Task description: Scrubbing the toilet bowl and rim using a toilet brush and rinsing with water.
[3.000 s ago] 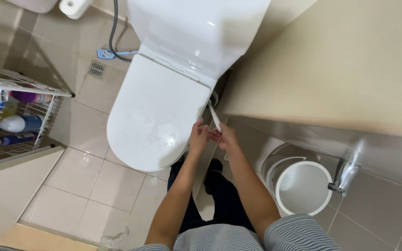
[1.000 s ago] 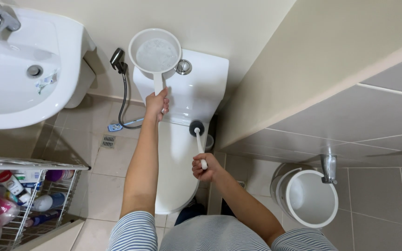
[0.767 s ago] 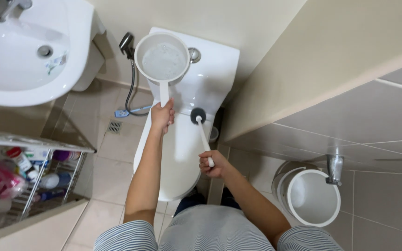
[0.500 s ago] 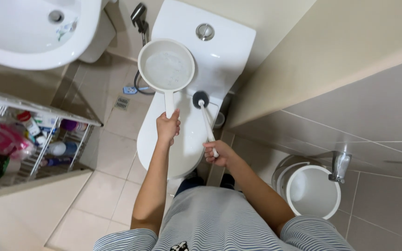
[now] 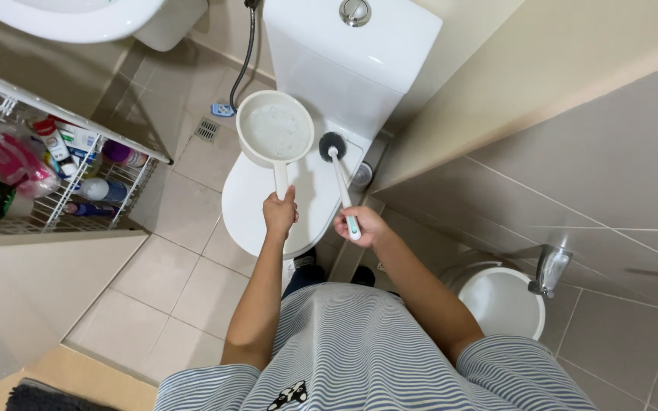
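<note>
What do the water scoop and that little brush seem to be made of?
The dipper in the left hand looks like cream moulded plastic: thin rim, one-piece handle, dull sheen. The brush in the right hand seems to have a white plastic stick with a teal grip and a dark head, probably bristles or silicone; I cannot tell which.

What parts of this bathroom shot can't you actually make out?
Head view:
- Toilet bowl: interior hidden by its closed lid.
- Sink: cut off by the top edge.
- Rack bottles: too small to identify.
- Dipper in left hand: contents unclear.
- Right hand covers the brush grip.
</note>
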